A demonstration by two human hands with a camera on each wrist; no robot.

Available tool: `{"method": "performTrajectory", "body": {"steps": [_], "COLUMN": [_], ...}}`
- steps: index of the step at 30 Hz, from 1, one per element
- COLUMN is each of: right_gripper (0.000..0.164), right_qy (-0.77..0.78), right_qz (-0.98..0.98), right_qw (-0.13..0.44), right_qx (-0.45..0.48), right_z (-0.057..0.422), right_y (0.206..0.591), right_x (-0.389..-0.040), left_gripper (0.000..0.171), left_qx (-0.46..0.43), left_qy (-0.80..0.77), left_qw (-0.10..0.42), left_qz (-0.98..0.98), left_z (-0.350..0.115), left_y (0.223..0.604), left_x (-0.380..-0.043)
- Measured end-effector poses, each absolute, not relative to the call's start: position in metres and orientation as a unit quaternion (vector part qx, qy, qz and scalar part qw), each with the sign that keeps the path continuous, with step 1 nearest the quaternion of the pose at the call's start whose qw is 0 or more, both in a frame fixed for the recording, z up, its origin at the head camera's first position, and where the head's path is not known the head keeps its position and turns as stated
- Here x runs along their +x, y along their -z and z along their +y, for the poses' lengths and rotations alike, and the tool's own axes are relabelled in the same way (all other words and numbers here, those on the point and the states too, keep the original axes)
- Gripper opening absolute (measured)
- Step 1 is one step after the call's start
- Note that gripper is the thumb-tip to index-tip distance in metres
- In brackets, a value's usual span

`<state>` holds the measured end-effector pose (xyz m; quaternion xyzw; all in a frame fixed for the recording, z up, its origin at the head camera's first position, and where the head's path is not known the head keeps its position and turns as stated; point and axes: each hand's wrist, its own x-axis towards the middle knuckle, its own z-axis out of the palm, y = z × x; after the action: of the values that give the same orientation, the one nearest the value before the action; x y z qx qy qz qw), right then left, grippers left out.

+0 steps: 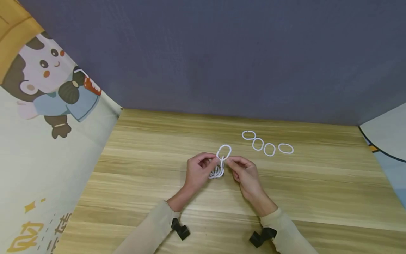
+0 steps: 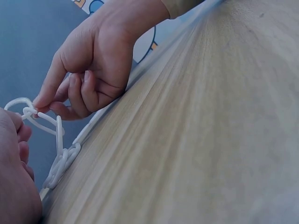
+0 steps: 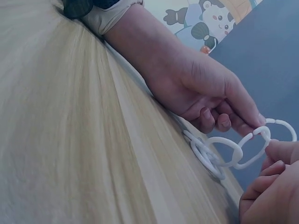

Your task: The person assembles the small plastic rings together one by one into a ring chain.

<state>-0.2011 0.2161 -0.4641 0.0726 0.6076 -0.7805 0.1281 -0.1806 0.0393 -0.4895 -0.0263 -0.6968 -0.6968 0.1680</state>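
My left hand (image 1: 198, 171) pinches a white plastic chain link (image 1: 225, 145) between thumb and forefinger, at its lower left side. From the other side my right hand (image 1: 248, 175) pinches at the lower right of the same link, thumb against forefinger. This upper link is hooked through another link below it. A short chain of linked white links (image 1: 217, 174) hangs down and bunches on the tabletop between the hands. In the right wrist view, the chain (image 3: 205, 156) shows several interlocked oval links beneath the fingertips. The fingers partly hide the joint.
Several loose white links (image 1: 269, 155) lie flat in a staggered row, right of and beyond the hands. They rest on a wood-grain table (image 1: 158, 134). A dark blue-grey partition (image 1: 222, 63) stands along the back edge, and a cartoon-printed panel (image 1: 88, 155) borders the left side.
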Motion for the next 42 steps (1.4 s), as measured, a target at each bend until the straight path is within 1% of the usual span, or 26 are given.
{"method": "performTrajectory", "body": {"steps": [2,4,10,16,22,31,38,42], "right_gripper": [0.018,0.024,0.017,0.025,0.03,0.031,0.031,0.028], "right_qy": [0.778,0.777,0.78,0.783,0.793,0.801,0.804,0.798], "right_qz": [0.612,0.615,0.619,0.616,0.6,0.585,0.574,0.576], "right_qw": [0.124,0.115,0.073,0.042,0.02,-0.013,-0.074,-0.102], "right_qx": [0.072,0.069,0.062,0.079,0.099,0.123,0.137,0.145], "right_z": [0.217,0.218,0.227,0.244,0.262,0.283,0.298,0.31], "right_y": [0.464,0.464,0.46,0.454,0.449,0.445,0.445,0.443], "right_x": [-0.202,-0.203,-0.212,-0.225,-0.238,-0.251,-0.26,-0.265], "left_gripper": [0.009,0.008,0.007,0.009,0.009,0.009,0.009,0.006], "left_qx": [-0.023,-0.019,-0.013,-0.016,-0.022,-0.032,-0.022,-0.016], "left_qy": [0.698,0.698,0.694,0.69,0.69,0.695,0.687,0.692], "left_qw": [0.172,0.177,0.186,0.193,0.199,0.198,0.208,0.207], "left_qz": [-0.695,-0.694,-0.695,-0.697,-0.696,-0.69,-0.696,-0.692], "left_z": [0.039,0.039,0.038,0.038,0.038,0.037,0.037,0.037], "left_y": [0.49,0.49,0.49,0.491,0.49,0.49,0.489,0.489], "left_x": [-0.181,-0.18,-0.179,-0.18,-0.18,-0.179,-0.178,-0.178]}}
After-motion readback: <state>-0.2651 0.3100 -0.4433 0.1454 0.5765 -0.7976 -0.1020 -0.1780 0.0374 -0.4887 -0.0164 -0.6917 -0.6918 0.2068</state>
